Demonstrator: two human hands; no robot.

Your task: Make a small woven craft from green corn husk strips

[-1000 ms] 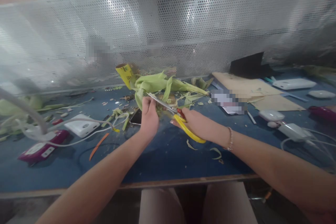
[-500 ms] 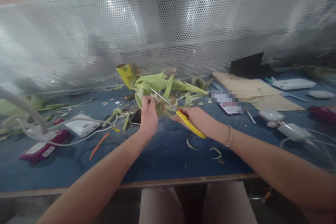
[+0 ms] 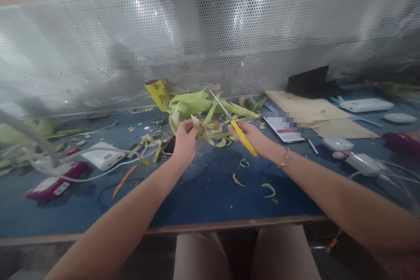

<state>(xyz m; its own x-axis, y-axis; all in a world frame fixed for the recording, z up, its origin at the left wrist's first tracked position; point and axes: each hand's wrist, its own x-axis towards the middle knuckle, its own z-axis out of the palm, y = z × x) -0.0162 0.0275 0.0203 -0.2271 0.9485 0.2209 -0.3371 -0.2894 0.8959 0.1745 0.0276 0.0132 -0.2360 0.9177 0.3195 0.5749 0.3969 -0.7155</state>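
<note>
One pale husk piece [image 3: 195,120]: pinched narrowly between thumb and fingers of your left grip [image 3: 185,142], above the counter [image 3: 210,197].
Yellow-handled scissors [image 3: 232,121]: held in your right grip [image 3: 252,137], fingers closed around the handles; the blades look together, pointing away from you, apart from the piece.
Green corn husks [image 3: 192,99]: lying just beyond your left grip.
Curled trimmings [image 3: 223,143]: scattered between your hands and nearer you.

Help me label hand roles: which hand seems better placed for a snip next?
Probably the right hand: it grips the yellow-handled metal scissors, blades pointing forward, while the left hand seems occupied, pinching a pale green leafy scrap.
</note>
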